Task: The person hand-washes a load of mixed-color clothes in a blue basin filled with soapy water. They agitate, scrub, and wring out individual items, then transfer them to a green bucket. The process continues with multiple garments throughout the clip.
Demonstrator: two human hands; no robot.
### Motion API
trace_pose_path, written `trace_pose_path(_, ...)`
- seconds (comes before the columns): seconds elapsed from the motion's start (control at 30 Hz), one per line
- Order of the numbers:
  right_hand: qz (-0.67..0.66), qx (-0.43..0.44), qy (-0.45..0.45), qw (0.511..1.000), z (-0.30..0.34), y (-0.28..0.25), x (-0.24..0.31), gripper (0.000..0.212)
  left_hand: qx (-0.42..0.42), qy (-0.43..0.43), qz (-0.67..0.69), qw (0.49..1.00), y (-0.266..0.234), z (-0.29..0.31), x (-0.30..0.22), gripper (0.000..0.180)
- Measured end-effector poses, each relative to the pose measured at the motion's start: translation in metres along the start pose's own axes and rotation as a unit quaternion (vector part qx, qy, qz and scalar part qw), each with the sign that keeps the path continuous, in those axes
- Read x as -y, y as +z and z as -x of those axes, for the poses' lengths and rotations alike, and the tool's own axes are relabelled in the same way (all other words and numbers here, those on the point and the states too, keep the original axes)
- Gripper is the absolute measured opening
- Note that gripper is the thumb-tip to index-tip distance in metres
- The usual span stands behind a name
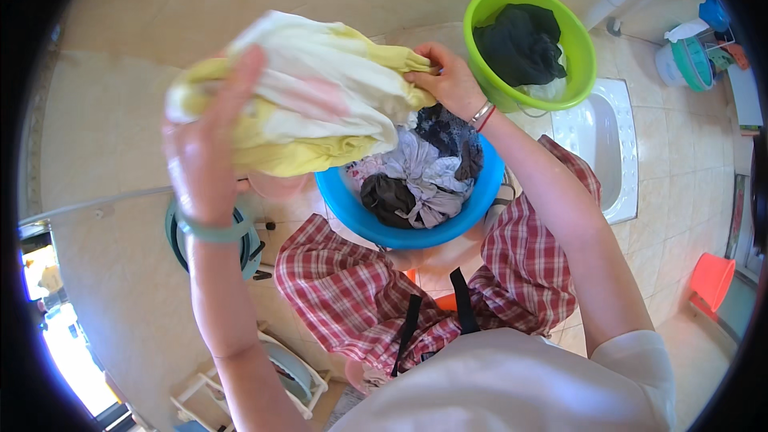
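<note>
Hands: left hand, right hand grip yellow-white cloth | fingers partly buried in folds | blue basin half hidden

Bright, even daylight fills the room. The strongest glare is a blown-out white patch below the left hand, at the frame's lower left. Shadows are soft. That raised hand is slightly blurred. Fisheye bending curves the tiles into a black rim.

Both hands are raised with arms outstretched, the left hand open-palmed, the right hand pinching shut.
</note>
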State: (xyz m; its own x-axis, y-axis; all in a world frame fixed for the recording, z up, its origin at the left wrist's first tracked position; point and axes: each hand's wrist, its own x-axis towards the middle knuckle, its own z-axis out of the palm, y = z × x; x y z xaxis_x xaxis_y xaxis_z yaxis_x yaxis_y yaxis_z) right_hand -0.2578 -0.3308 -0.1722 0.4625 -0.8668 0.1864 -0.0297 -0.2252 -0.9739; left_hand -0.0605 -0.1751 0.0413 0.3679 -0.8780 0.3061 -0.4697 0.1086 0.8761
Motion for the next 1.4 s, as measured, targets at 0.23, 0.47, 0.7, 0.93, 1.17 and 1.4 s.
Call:
trace_pose_path(0.23, 0.091, 0.111, -0.079, 0.986, 0.021, 0.005, -0.004, 0.049, 0.209, -0.212, 0.015, 0.954, 0.083, -0.001, 0.106, 0.031)
trace_pose_path(0.47, -0.007, 0.105, 0.076, 0.992, 0.013, -0.012, 0.033, 0.026, 0.180, -0.185, 0.016, 0.966, 0.069, -0.012, 0.106, 0.026)
trace_pose_path(0.7, 0.349, 0.236, 0.018, 0.907, 0.021, -0.008, 0.038, 0.043, 0.185, -0.077, -0.089, 0.976, 0.065, -0.018, 0.091, 0.026)
trace_pose_path(0.93, 0.377, 0.188, 0.138, 0.896, 0.013, -0.024, 0.020, 0.042, 0.035, 0.040, -0.338, 0.939, 0.048, -0.023, 0.131, 0.020)
trace_pose_path(1.17, 0.081, 0.071, -0.028, 0.994, 0.017, -0.010, 0.032, 0.050, 0.088, -0.203, 0.114, 0.969, 0.074, -0.024, 0.108, 0.019)
trace_pose_path(1.4, -0.025, 0.067, 0.047, 0.996, 0.016, -0.008, 0.057, 0.028, 0.148, -0.198, 0.438, 0.865, 0.114, -0.010, 0.080, 0.039)
